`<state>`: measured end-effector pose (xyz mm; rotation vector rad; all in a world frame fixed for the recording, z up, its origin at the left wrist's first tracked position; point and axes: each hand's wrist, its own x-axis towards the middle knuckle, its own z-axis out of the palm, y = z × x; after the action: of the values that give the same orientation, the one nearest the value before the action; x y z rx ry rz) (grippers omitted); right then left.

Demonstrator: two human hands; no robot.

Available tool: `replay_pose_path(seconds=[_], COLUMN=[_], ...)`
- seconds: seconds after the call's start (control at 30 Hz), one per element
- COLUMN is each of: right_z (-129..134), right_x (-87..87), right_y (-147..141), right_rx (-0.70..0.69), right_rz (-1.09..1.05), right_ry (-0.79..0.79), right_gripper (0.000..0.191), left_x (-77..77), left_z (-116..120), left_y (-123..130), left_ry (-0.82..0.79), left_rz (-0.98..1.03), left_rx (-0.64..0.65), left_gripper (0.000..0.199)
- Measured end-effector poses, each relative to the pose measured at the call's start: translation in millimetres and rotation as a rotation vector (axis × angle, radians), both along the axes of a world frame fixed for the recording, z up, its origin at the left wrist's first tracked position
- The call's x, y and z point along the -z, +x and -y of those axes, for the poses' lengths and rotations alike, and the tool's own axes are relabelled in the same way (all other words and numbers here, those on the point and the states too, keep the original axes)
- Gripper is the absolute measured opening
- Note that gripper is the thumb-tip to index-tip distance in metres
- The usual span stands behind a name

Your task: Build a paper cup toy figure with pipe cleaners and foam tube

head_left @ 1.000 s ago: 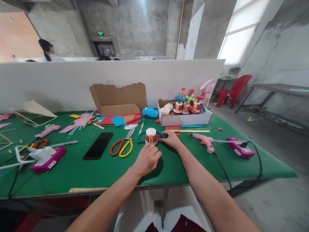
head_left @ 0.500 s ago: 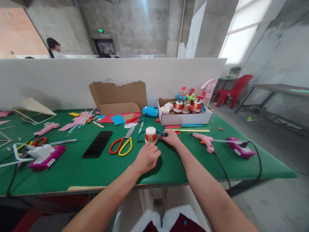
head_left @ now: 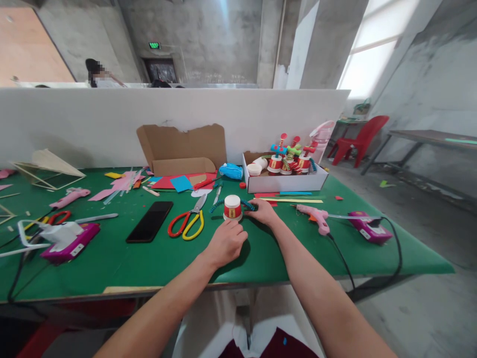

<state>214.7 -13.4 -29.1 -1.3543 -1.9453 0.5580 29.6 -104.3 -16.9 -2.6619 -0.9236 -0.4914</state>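
An upturned paper cup (head_left: 233, 209) with a red band and a gold label stands on the green table. A dark teal coiled strip (head_left: 217, 205) sticks out from its left side, and another coiled strip (head_left: 247, 204) from its right. The fingers of my right hand (head_left: 263, 213) are closed at the outer end of the right strip. My left hand (head_left: 227, 242) is curled at the near base of the cup; its fingertips meet the rim, and what they pinch, if anything, is hidden.
Scissors (head_left: 190, 219) and a black phone (head_left: 150, 222) lie left. A white box (head_left: 286, 185) holding finished cup figures stands behind on the right. Pink glue guns (head_left: 316, 217) and purple power strips (head_left: 369, 227) lie on both sides; a cardboard piece (head_left: 182, 144) stands behind.
The view has shifted very slightly. Both hands and the cup stay nearly in place. The person in the background has moved a little to the right, an arm now showing.
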Motion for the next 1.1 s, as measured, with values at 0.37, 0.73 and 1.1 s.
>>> replay_pose_path(seconds=[0.37,0.73,1.1], right_z=[0.3,13.8,26.0], right_x=[0.2,-14.7,-29.9], right_y=[-13.4,3.2,0.8], right_rx=[0.002,0.156,0.187], right_rz=[-0.113,0.248,0.181], right_ry=[-0.079,-0.108,-0.143], right_gripper=[0.01,0.006,0.011], left_x=[0.7,0.2,1.4], left_z=[0.0,0.2,-0.9], left_y=[0.3,0.6,1.1], left_ry=[-0.017,-0.023,-0.036], left_rz=[-0.023,-0.035,-0.042], left_rx=[-0.006,-0.014,-0.026], left_gripper=[0.02,0.02,0.017])
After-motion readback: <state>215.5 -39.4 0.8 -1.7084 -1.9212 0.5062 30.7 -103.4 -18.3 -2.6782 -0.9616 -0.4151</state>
